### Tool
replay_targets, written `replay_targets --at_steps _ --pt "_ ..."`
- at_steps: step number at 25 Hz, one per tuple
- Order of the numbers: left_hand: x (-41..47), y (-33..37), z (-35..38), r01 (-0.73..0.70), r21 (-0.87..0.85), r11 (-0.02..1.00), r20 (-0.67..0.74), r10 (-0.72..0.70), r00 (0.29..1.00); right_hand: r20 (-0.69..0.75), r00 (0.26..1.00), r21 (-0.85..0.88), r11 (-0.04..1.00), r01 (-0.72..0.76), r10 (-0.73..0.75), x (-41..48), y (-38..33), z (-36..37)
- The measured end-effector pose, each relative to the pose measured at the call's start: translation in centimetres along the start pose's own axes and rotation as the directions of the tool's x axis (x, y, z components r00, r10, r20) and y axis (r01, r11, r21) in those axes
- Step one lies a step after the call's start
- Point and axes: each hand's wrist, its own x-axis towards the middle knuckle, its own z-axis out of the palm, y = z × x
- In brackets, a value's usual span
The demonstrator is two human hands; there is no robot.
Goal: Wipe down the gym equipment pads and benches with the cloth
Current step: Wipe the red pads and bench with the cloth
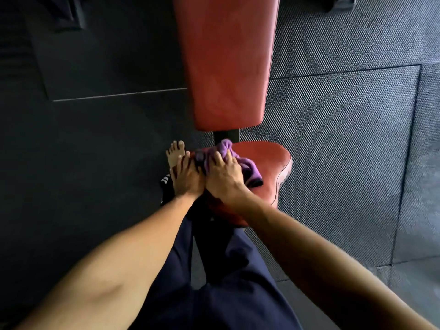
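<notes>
Head view showed the purple cloth bunched on the left part of the red seat pad, just short of the long backrest pad. The right hand lay on it, fingers spread and nearly straight, pressing rather than gripping. The left hand rested alongside at the pad's edge, fingers extended, holding nothing I could see. The cloth looked light, soft and apt to bunch, so a flat palm over its middle seemed the best hold.
</notes>
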Motion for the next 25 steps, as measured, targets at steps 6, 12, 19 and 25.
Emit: replay_targets --at_steps 6,12,19,25 --pt "0.6 0.2 0.3 0.06 -0.056 0.997 -0.03 -0.061 0.998 0.105 0.982 0.079 0.983 -0.165 0.156 0.0 7.4 0.4" --pt "0.8 0.4 0.8 0.078 -0.021 0.997 -0.086 -0.08 0.993 0.187 0.971 0.067 0.984 -0.167 0.152 10.0 3.8 -0.6" --pt "1.4 0.2 0.7 0.083 -0.016 0.996 -0.05 -0.084 0.995 0.162 0.98 -0.059 0.993 -0.107 0.115 10.1 4.7 -1.1" --pt "1.7 0.6 0.3 0.097 0.007 0.995 0.006 -0.097 0.995 0.192 0.928 0.054 0.94 -0.336 0.32 9.3 5.5 -0.8"
